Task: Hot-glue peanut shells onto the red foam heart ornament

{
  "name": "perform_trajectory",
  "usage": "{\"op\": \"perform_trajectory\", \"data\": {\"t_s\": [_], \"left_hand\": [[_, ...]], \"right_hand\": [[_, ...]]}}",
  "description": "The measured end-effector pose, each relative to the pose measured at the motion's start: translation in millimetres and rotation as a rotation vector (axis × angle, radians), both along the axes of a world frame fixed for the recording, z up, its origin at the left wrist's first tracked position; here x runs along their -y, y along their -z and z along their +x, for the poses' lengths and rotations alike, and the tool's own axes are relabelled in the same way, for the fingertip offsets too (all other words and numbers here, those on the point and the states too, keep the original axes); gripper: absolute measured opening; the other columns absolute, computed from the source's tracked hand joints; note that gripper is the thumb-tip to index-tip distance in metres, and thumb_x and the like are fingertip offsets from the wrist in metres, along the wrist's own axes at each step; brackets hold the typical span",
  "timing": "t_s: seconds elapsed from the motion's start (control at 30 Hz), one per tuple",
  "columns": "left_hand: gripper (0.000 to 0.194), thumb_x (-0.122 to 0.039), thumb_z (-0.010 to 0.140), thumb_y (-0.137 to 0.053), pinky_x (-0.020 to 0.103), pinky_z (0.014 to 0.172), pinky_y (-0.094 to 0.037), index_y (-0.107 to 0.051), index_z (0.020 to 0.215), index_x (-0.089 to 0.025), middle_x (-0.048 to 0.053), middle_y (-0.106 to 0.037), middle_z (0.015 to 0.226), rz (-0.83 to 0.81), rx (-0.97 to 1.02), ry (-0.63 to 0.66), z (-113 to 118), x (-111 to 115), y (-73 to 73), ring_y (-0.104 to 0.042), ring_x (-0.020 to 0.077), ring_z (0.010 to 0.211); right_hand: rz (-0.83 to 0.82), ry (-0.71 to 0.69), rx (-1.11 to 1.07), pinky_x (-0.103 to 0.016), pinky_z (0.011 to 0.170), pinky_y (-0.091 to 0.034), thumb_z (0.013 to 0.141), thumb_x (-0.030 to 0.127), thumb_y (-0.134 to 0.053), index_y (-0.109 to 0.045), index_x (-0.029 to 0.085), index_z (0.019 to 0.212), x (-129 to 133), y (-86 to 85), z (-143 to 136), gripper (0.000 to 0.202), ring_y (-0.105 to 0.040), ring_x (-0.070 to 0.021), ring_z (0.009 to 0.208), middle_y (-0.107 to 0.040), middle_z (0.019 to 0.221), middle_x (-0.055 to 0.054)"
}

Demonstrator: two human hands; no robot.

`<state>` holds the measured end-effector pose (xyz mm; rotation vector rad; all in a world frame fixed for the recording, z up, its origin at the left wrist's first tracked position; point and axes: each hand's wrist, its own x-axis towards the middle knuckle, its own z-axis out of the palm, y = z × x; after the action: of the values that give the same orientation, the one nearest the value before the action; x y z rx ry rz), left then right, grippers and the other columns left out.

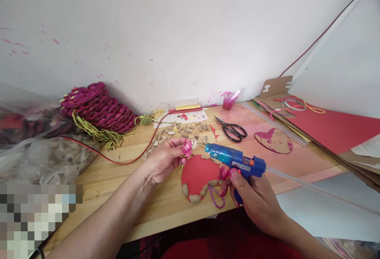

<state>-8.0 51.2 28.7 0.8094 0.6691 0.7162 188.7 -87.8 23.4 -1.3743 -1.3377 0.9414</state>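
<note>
My left hand (pixel 170 156), its fingertips stained pink, pinches a small pale shell piece (pixel 194 144) above the table. Wrapped round the handle of a blue glue gun (pixel 225 155) is my right hand (pixel 252 189), also pink at the fingertips. The gun's nozzle points left, close to the shell piece; whether they touch cannot be told. A clear glue stick (pixel 314 188) sticks out of the gun's back. Below lies a red heart-like shape (pixel 197 174) with brown shells along parts of its edge and a purple cord loop (pixel 218 201) at its lower right.
Behind my hands lie loose shells (pixel 185 130), black scissors (pixel 233 129) and a pink cup (pixel 229 101). A cardboard heart (pixel 274 140) and red sheets (pixel 335 124) are at right. A magenta shell bundle (pixel 101 108), plastic bags (pixel 68 164) and a red-black cable (pixel 130 162) are at left.
</note>
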Motion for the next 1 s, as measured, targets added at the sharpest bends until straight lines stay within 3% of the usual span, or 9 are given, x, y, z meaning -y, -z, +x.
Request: {"op": "perform_trajectory", "data": {"t_s": [0.37,1.0], "left_hand": [[0.029,-0.024,0.062,-0.092,0.015,0.049,-0.046,-0.072,0.08,-0.012,0.002,-0.064,0.063,-0.004,0.026,0.011,-1.5,-1.0,0.7,-0.054,0.0067,0.055],[0.03,-0.024,0.061,-0.092,0.015,0.049,-0.046,-0.072,0.078,-0.012,0.001,-0.064,0.064,-0.006,0.018,0.008,-1.1,-0.4,0.7,-0.053,0.0064,0.055]], "right_hand": [[0.004,-0.095,0.002,-0.025,0.049,-0.043,0.102,0.045,-0.044,-0.063,0.02,0.072,4.4,4.9,0.3,0.044,-0.055,-0.0107,0.052,-0.065,0.069,-0.001],[0.019,-0.064,0.077,-0.027,0.052,-0.042,0.102,0.045,-0.044,-0.062,0.021,0.071,3.8,2.2,1.2,0.043,-0.053,-0.012,0.051,-0.066,0.065,-0.001]]}}
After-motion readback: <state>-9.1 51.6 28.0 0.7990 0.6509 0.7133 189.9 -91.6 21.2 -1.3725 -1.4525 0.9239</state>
